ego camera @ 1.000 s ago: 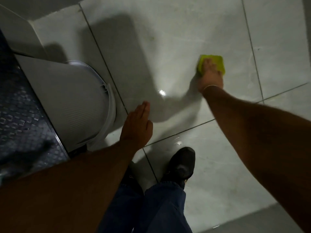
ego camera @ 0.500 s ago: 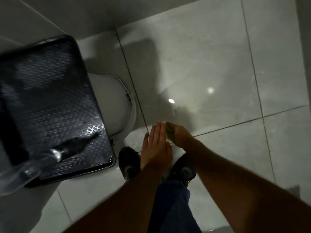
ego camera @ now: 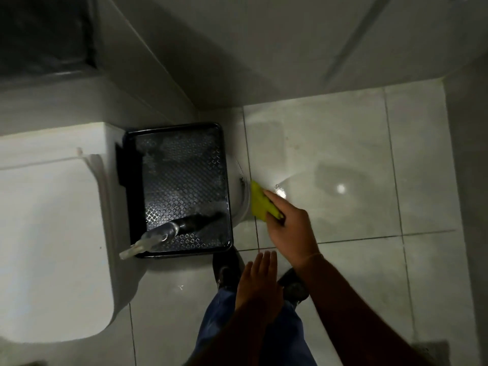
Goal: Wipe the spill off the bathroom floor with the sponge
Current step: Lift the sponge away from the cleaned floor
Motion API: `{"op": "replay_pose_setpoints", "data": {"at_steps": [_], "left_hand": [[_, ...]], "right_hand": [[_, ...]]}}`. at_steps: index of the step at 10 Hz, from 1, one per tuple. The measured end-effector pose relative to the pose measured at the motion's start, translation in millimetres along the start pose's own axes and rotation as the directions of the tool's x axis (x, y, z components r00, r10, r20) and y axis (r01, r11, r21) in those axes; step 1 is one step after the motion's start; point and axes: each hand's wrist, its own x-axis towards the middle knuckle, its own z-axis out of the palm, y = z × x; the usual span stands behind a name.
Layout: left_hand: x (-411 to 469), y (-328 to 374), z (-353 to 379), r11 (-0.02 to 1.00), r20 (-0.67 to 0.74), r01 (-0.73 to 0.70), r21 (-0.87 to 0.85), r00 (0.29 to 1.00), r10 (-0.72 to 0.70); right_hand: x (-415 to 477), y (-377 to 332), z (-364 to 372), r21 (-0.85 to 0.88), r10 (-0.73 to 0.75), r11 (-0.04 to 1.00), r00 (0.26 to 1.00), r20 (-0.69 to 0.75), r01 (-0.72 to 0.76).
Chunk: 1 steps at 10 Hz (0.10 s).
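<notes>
Risk: your right hand [ego camera: 291, 228] carries the sponge [ego camera: 260, 204] just beside the black tray [ego camera: 227, 207]; a drip or a knock there could spread the wet. A glossy patch [ego camera: 324, 186] remains on the floor [ego camera: 356, 273] to the right. The sponge is yellow, pinched in a closed grip, above the tile. Your left hand [ego camera: 260, 283] hangs open, empty.
</notes>
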Motion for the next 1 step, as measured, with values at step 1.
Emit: {"op": "replay_pose_setpoints", "data": {"at_steps": [1], "left_hand": [[-13.1, -7.2, -8.7, 0.999, 0.035, 0.048, -0.013, 0.998, -0.047]], "right_hand": [[5.2, -42.1, 36.3, -0.072, -0.154, 0.984, 0.98, 0.123, 0.164]]}}
